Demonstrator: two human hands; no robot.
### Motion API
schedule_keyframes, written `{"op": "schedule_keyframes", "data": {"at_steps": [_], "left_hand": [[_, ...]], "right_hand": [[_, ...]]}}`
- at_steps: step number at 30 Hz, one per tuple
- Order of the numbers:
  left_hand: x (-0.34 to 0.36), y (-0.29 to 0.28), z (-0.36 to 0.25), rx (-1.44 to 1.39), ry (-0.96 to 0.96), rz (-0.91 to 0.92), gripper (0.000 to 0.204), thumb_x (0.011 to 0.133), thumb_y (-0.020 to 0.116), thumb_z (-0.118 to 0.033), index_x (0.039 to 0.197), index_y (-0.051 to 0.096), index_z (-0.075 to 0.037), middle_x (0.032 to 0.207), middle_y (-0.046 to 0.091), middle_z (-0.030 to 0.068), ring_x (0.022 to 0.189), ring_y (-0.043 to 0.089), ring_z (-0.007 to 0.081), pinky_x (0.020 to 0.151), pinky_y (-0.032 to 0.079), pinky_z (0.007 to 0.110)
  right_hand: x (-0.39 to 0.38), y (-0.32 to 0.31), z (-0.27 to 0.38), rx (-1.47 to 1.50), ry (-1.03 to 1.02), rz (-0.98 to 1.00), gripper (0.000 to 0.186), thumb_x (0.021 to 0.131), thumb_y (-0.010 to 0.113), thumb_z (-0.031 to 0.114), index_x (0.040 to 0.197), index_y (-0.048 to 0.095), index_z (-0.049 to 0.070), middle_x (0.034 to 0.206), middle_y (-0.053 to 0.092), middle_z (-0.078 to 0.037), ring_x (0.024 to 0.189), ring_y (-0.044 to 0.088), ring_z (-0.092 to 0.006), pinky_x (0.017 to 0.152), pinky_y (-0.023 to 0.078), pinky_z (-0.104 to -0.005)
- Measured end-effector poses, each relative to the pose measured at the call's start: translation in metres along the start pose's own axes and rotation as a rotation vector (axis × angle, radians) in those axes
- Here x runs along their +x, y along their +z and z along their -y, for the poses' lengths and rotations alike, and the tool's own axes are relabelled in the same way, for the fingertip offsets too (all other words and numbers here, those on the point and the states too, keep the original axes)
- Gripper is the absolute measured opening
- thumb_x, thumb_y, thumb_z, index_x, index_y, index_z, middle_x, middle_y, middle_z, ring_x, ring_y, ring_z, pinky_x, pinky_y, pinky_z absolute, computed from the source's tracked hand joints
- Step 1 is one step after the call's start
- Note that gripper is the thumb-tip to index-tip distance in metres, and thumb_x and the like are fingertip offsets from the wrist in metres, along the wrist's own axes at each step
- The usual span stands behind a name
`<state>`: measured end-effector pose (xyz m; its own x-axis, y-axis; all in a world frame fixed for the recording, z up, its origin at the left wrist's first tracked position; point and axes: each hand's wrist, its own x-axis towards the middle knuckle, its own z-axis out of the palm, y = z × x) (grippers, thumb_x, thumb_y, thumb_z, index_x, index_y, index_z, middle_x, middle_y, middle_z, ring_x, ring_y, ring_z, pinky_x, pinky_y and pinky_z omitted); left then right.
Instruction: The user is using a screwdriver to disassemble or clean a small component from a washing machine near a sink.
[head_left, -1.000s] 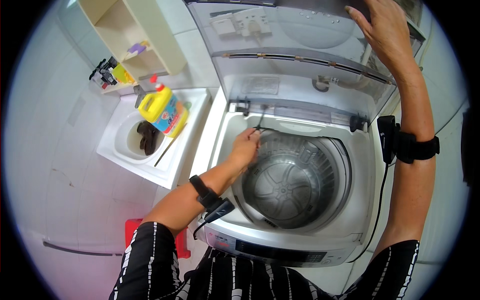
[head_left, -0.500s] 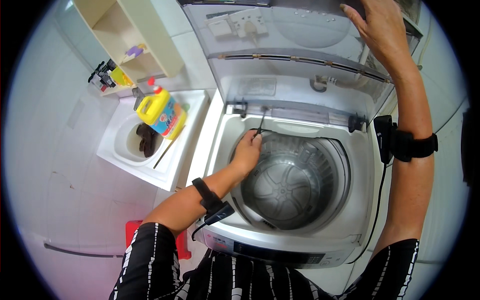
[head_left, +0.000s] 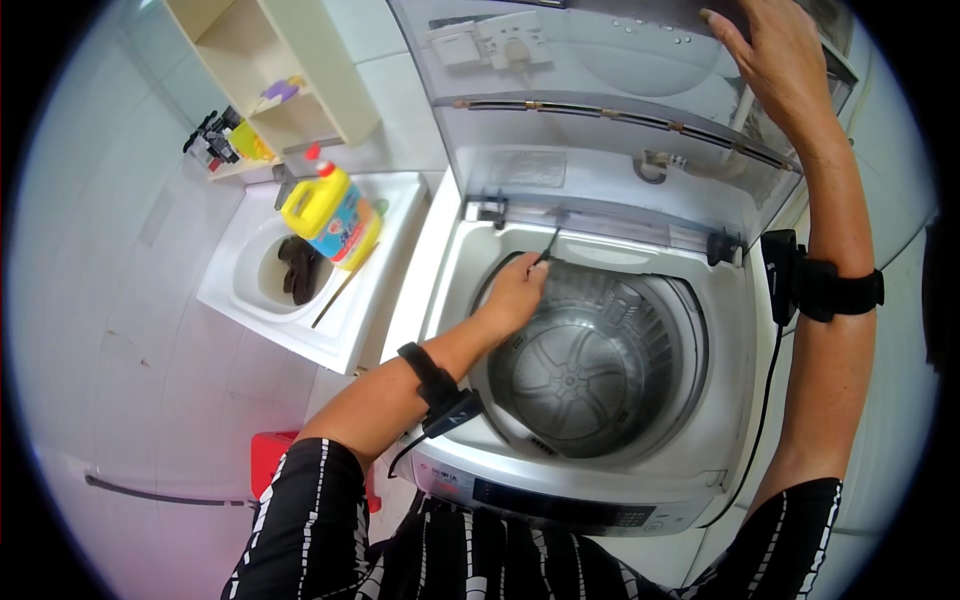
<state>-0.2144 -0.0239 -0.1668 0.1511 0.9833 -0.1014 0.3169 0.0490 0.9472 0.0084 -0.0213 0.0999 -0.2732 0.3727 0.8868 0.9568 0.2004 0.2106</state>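
Observation:
In front of me stands a white top-loading washing machine (head_left: 722,400) with its folding see-through lid (head_left: 600,170) raised. My right hand (head_left: 778,65) grips the lid's upper edge at the far right, thumb apart from the fingers. My left hand (head_left: 517,292) is closed around a thin black brush-like tool (head_left: 550,245), over the back left rim of the opening. The tool's blurred tip points at the ledge (head_left: 620,232) below the lid, between the hinges. Whether it touches is hard to tell. Below that hand lies the metal drum (head_left: 570,380), showing its ribbed bottom.
Left of the machine is a white sink (head_left: 225,285) with a dark cloth (head_left: 298,270) in its basin. A yellow bottle (head_left: 335,220) and a thin stick (head_left: 338,297) rest on its right side. A shelf (head_left: 330,70) hangs above; a red object (head_left: 270,455) sits lower left.
My left hand and the tool have moved slightly right along the back ledge. My right hand still grips the raised lid. The whole view has shifted a little.

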Motion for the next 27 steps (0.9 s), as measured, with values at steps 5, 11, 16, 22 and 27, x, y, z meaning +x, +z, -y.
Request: {"op": "schedule_keyframes", "data": {"at_steps": [5,11,16,22,27], "left_hand": [[0.004,-0.003,-0.006,-0.020,0.000,0.073,0.024,0.092,0.048,-0.024,0.095,0.057,-0.001,0.060,0.050,0.0031,0.052,0.044,0.0122,0.051,0.039,0.029],[0.008,-0.003,-0.017,0.020,0.015,0.133,0.023,0.092,0.049,-0.025,0.088,0.056,-0.004,0.059,0.049,0.0013,0.051,0.043,0.0103,0.049,0.037,0.026],[0.005,-0.021,-0.012,-0.204,-0.214,0.219,0.026,0.094,0.045,-0.028,0.108,0.056,-0.009,0.069,0.047,-0.0025,0.048,0.038,0.0067,0.040,0.028,0.021],[0.001,-0.031,-0.016,-0.112,-0.232,0.160,0.025,0.095,0.045,-0.029,0.109,0.056,-0.011,0.069,0.047,-0.0024,0.048,0.038,0.0068,0.040,0.028,0.021],[0.007,-0.011,-0.016,-0.067,-0.167,0.197,0.026,0.094,0.045,-0.029,0.111,0.057,-0.013,0.070,0.048,-0.0023,0.050,0.040,0.0067,0.042,0.030,0.021]], "right_hand": [[0.001,-0.005,0.006,-0.008,0.063,0.060,0.045,0.079,0.064,0.011,0.122,0.050,0.008,0.109,0.053,-0.014,0.107,0.046,-0.0316,0.096,0.035,-0.0408],[-0.003,-0.003,0.000,0.012,0.018,0.022,0.045,0.078,0.064,0.012,0.121,0.050,0.008,0.110,0.053,-0.014,0.106,0.047,-0.0320,0.096,0.035,-0.0411],[0.000,-0.001,-0.005,-0.010,-0.004,0.016,0.045,0.078,0.064,0.013,0.121,0.051,0.008,0.109,0.053,-0.015,0.106,0.047,-0.0316,0.095,0.034,-0.0416],[-0.004,0.003,-0.011,0.000,-0.034,-0.016,0.045,0.078,0.064,0.013,0.120,0.051,0.009,0.108,0.054,-0.014,0.106,0.047,-0.0314,0.095,0.035,-0.0415],[-0.002,0.002,-0.009,0.017,-0.021,-0.003,0.045,0.077,0.064,0.012,0.120,0.052,0.010,0.109,0.054,-0.014,0.106,0.047,-0.0312,0.095,0.035,-0.0411]]}}
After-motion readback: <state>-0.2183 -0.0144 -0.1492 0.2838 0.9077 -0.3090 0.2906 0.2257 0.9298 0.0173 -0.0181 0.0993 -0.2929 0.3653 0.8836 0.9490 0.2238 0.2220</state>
